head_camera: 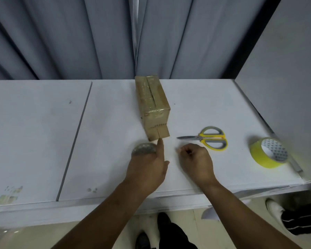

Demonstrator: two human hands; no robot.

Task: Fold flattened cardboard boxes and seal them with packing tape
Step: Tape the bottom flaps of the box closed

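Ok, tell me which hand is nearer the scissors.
Right. The right hand sits left of the scissors, by the blades; the left hand is farther left, fingertip at the box.

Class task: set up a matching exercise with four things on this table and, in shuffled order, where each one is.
Things
1 cardboard box
2 scissors
3 yellow tape roll
4 clear tape roll

Places
A farthest right
B in the left hand
C farthest back, top taped
D between cardboard box and yellow tape roll

Pairs: 1-C, 2-D, 3-A, 4-B
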